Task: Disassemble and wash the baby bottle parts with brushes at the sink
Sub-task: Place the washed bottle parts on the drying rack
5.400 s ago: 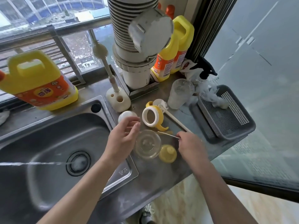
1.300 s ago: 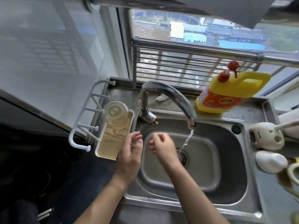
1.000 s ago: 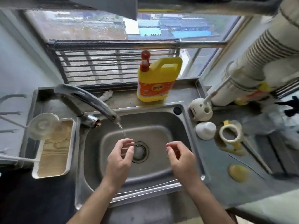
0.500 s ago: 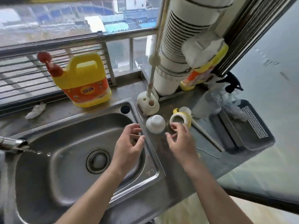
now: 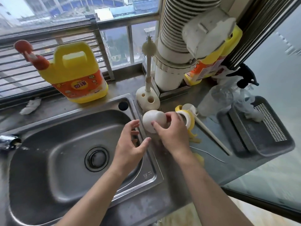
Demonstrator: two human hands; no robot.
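Fingers (image 5: 157, 127) round plain white domed cap (image 5: 151, 119)

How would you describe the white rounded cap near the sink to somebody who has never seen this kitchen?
Start at the steel sink and go to its far right corner, where a cream brush holder stands on the counter. Just in front of it, the right hand grips the cap: a plain white dome, unlike the yellow-and-white ring beside it.
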